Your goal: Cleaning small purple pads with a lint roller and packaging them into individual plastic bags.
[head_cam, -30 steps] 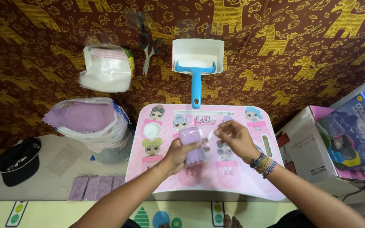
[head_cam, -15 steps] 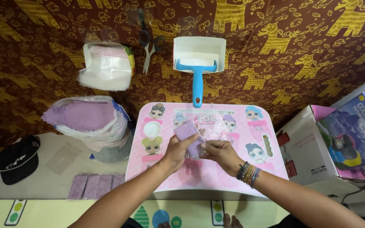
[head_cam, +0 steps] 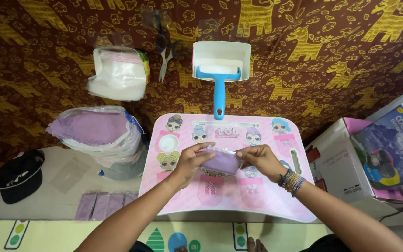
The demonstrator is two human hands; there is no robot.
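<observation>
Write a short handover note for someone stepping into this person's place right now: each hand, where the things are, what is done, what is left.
Left hand and right hand both grip one purple cloth in a clear sleeve over the pink lap table.
Supply: bag of purple cloths, stack of clear bags.
Done: row of packed purple pieces lying left of the table.
Left: the bag looks well filled.

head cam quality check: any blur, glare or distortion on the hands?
Head view: even light, soft shadows; left hand and right hand fairly sharp on the purple packet, faint sheen on its clear wrap; wide-angle bend at the edges; scissors slightly soft.
</observation>
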